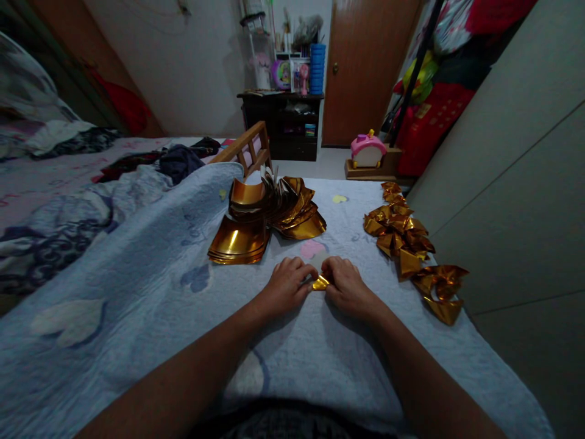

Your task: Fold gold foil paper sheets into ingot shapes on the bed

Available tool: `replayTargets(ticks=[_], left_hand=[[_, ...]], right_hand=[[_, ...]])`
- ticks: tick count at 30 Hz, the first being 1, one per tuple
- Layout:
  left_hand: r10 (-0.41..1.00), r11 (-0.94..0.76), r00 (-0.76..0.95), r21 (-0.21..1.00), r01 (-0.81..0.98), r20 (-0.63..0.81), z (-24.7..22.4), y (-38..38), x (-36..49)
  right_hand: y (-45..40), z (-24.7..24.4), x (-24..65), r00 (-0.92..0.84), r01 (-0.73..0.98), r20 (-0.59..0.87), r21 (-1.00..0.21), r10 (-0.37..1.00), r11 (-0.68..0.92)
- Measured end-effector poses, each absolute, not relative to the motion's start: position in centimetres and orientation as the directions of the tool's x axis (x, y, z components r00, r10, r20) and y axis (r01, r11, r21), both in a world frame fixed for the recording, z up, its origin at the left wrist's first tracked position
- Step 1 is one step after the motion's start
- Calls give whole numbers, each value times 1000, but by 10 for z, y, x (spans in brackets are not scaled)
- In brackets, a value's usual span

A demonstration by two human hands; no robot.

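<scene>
Between my two hands is a small piece of gold foil paper [320, 283], mostly covered by my fingers. My left hand [289, 281] pinches its left end. On its other end, the fingers of my right hand [345, 284] are closed. Beyond my left hand, a fanned stack of gold foil sheets [240, 239] lies on the blue quilt [196, 341]. A row of folded gold foil pieces [397, 231] runs along the quilt's right side.
A pale cabinet [516, 201] borders the right side. Clothes [178, 163] lie on a bed at the left, near a wooden rail [242, 143]. Farther back stand a dark shelf [281, 128], a pink toy [368, 150] and a brown door [361, 73].
</scene>
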State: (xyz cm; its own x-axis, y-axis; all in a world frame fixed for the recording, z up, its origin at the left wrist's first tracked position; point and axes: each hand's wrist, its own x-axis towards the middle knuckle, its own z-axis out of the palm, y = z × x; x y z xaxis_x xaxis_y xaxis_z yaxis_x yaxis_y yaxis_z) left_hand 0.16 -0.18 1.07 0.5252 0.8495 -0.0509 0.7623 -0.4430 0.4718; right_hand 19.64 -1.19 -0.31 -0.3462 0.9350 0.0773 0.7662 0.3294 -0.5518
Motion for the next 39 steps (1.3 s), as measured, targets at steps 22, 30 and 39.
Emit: replayTargets(ticks=[22, 30, 39], left_hand=[[852, -436, 522, 504, 746, -34, 10, -2, 0], [852, -439, 523, 509, 740, -26, 7, -2, 0], [853, -441, 522, 509, 739, -18, 8, -3, 0]], right_hand=[[-13, 6, 196, -333, 761, 45, -576, 942, 297], [-13, 2, 197, -340, 758, 72, -569, 938, 318], [-12, 3, 197, -341, 766, 73, -556, 937, 322]])
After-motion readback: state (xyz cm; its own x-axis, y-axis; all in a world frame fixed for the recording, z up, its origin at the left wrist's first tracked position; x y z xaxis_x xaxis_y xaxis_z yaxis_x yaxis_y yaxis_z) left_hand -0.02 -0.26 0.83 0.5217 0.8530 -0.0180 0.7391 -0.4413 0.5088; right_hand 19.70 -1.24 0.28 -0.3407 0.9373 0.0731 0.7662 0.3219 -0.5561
